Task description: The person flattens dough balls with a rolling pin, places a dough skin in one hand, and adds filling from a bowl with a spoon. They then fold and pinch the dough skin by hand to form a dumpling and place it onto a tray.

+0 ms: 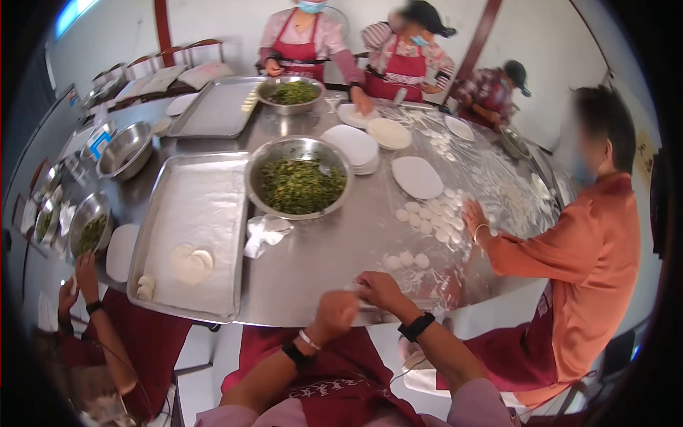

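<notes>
My left hand (336,314) is curled and slightly blurred at the table's near edge. Beside it, my right hand (385,291) has its fingers bent inward. A small pale bit shows where the two hands meet, too hidden to name. Left of them lies a metal tray (233,288) holding a few dough wrappers (191,264) and several folded dumplings (145,287). Beyond my hands stands a steel bowl of chopped green filling (302,186). Several round dough wrappers (407,260) rest on the table just right of my hands.
At right, a person in orange reaches a hand (475,217) over floured dough rounds (431,219). White plates (417,178) and a second filling bowl (290,95) stand farther back. Others work across the table; another person's hands (86,279) are at far left near a bowl.
</notes>
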### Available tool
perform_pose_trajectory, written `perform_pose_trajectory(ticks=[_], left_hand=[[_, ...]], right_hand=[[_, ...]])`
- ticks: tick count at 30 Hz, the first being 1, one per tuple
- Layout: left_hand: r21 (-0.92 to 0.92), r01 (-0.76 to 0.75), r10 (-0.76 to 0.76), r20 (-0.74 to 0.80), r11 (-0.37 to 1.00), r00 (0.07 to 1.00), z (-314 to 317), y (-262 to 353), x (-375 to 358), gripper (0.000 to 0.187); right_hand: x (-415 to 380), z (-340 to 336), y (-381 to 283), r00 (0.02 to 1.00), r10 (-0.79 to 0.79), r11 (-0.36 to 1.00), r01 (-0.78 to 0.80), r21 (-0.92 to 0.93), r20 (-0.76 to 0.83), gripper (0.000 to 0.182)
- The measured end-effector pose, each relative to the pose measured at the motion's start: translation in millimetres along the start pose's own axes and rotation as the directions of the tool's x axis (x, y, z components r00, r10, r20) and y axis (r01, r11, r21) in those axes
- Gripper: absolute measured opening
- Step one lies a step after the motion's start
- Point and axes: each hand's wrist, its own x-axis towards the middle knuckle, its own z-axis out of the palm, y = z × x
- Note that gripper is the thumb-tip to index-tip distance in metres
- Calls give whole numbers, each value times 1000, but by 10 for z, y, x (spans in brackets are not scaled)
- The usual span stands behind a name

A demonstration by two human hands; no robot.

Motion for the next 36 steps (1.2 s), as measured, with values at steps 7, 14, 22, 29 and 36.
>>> perform_pose_trajectory(ticks=[7, 14, 22, 29, 36], left_hand=[[18, -64, 64, 3, 998, 998, 86, 247, -340, 13], [-42, -65, 64, -21, 997, 998, 55, 271, -325, 13], [38, -39, 39, 11, 998, 999, 45, 199, -309, 14], [123, -149, 151, -12, 981, 988, 71, 68, -291, 12], [-23, 2, -2, -14, 1000, 1000, -2, 221, -131, 16]], right_hand=[[220, -139, -98, 918, 270, 784, -385, 487, 290, 17], [1007, -206, -1494, 800, 45, 703, -451, 550, 599, 29], [1438, 49, -1936, 813, -107, 561, -426, 710, 572, 42], [755, -663, -215, 967, 176, 911, -230, 342, 183, 28], [129, -639, 818, 959, 30, 924, -134, -358, -280, 20]])
